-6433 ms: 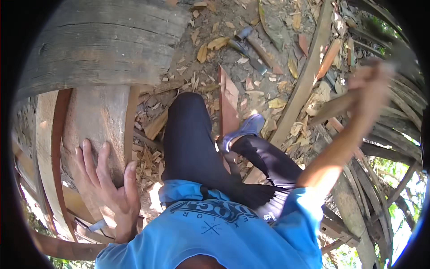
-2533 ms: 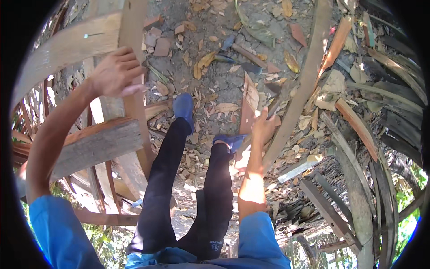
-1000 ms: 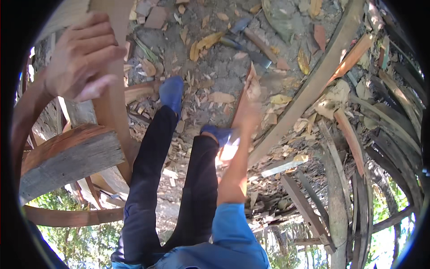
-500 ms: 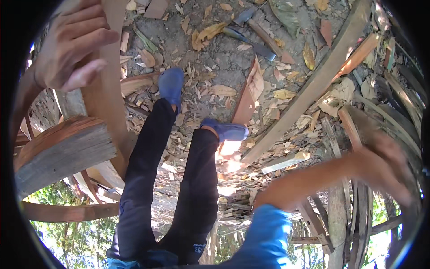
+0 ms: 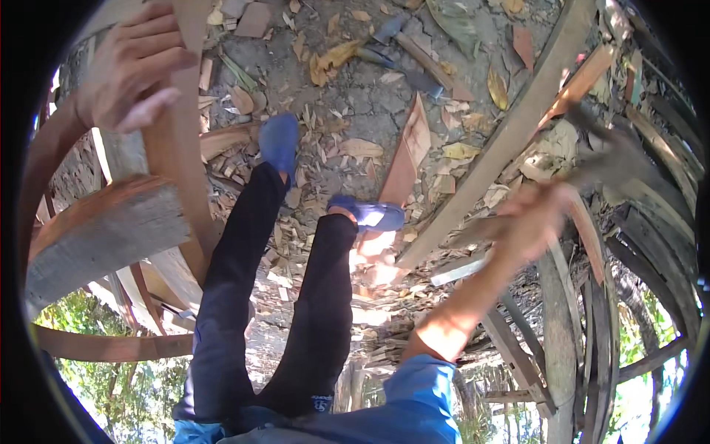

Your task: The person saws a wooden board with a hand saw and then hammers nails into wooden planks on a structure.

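My right hand (image 5: 538, 214) is closed round the wooden handle of a hand tool (image 5: 617, 159). Its dark, T-shaped head is smeared by motion, so I cannot tell the exact kind. The handle's butt sticks out on the near side of my fist. At the upper left, my left hand (image 5: 140, 70) has its fingers curled and its thumb below them, over a tall brown plank (image 5: 174, 148). Whether it grips the plank or something small is hidden. Below that hand lies a thick curved timber (image 5: 107, 229) with a grey sawn face.
A hammer-like tool (image 5: 418, 55) and another dark-bladed tool (image 5: 414, 78) lie on the ground ahead. A long beam (image 5: 503, 152) slants along the right. Wood pieces (image 5: 592, 311) lean at the right edge. Chips and leaves (image 5: 359, 148) litter the soil round my blue clogs (image 5: 279, 144).
My right hand has swung inward and left from the far right, and the tool in it now shows. My left hand stays by the plank. The view has shifted slightly.
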A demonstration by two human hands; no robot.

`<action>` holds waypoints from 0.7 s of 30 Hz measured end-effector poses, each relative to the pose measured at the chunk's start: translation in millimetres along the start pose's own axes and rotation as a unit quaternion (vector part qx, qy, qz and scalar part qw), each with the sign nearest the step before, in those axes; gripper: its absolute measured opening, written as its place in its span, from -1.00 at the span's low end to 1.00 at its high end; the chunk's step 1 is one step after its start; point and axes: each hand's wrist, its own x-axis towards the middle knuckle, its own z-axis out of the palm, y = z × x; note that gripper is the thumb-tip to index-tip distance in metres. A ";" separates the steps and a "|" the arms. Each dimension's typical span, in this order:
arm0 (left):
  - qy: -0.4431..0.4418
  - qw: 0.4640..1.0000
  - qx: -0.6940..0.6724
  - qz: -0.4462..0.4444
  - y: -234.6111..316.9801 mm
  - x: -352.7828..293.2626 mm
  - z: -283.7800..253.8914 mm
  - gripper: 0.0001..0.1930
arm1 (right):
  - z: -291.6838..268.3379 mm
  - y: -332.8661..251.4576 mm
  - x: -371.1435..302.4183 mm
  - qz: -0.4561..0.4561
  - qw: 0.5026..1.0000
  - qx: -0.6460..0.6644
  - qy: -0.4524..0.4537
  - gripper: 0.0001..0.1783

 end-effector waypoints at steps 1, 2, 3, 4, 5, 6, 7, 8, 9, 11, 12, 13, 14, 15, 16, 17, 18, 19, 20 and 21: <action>0.001 1.000 0.001 0.003 -3.9 -0.5 -2.2 -0.47 | -40.8 5.3 48.0 -0.049 0.980 0.187 -0.047 -0.50; -0.046 0.998 -0.021 -0.022 -7.3 -5.1 0.4 -0.46 | -38.9 -33.3 41.4 -0.170 0.974 0.093 0.121 -0.30; -0.084 0.994 -0.046 -0.046 -8.0 -10.3 2.5 -0.45 | -56.0 -70.2 38.5 -0.249 0.945 0.197 0.077 -0.27; -0.091 0.994 -0.051 -0.044 -5.2 -14.1 2.6 -0.45 | -65.5 -88.7 45.7 -0.324 0.920 0.213 0.046 -0.31; -0.094 0.993 -0.056 -0.041 -6.2 -14.6 6.0 -0.46 | -74.2 -95.6 61.0 -0.402 0.886 0.229 0.019 -0.35; -0.100 0.993 -0.056 -0.042 -7.5 -18.3 5.0 -0.46 | -75.5 -86.1 81.7 -0.411 0.881 0.234 -0.003 -0.26; -0.099 0.993 -0.054 -0.041 -10.0 -16.0 3.1 -0.46 | -47.4 -47.7 69.8 -0.431 0.866 0.252 0.018 -0.29; -0.086 0.994 -0.047 -0.038 -7.5 -13.7 1.1 -0.56 | -13.6 27.0 66.3 -0.375 0.905 0.195 0.048 -0.31; -0.089 0.994 -0.047 -0.039 -4.5 -10.7 -1.6 -0.56 | 32.6 114.4 46.7 -0.289 0.951 0.095 0.063 -0.32; -0.059 0.996 -0.060 -0.014 -8.6 15.0 0.3 -0.56 | 110.3 252.9 8.7 -0.055 0.990 -0.125 -0.047 -0.30; -0.072 0.995 -0.068 -0.031 -4.0 7.8 5.2 -0.55 | 144.3 263.4 -28.4 0.196 0.933 -0.198 -0.226 -0.27; -0.063 0.996 -0.044 -0.050 2.4 -4.7 -2.3 -0.54 | 151.9 287.6 -40.8 0.197 0.934 -0.184 -0.235 -0.27; -0.046 0.998 -0.034 -0.037 3.7 5.2 -5.2 -0.53 | 150.0 311.1 -36.6 0.117 0.959 -0.170 -0.194 -0.19; -0.022 0.997 -0.070 -0.028 0.2 18.7 15.7 -0.53 | 145.4 324.5 -19.7 0.034 0.978 -0.164 -0.125 -0.10; -0.011 0.997 -0.068 -0.030 2.3 15.3 15.9 -0.54 | 149.5 330.0 -32.8 -0.022 0.981 -0.179 -0.071 -0.14; -0.017 0.996 -0.076 -0.034 7.7 10.9 6.6 -0.54 | 146.0 340.4 -49.0 -0.018 0.979 -0.186 -0.078 -0.14; -0.024 0.996 -0.078 -0.034 9.3 9.8 -3.1 -0.55 | 143.2 349.0 -62.4 -0.101 0.978 -0.176 -0.047 -0.13; -0.023 0.998 -0.057 -0.032 -0.3 16.6 -9.9 -0.56 | 158.8 343.8 -49.8 -0.194 0.970 -0.146 -0.004 -0.12; -0.026 0.998 -0.048 -0.036 -7.4 14.8 -9.4 -0.56 | 160.2 326.8 -48.6 -0.169 0.981 -0.089 -0.035 -0.19; -0.023 0.997 -0.069 -0.030 -8.6 10.1 7.1 -0.57 | 141.4 294.5 -28.9 -0.018 0.989 -0.072 -0.131 -0.22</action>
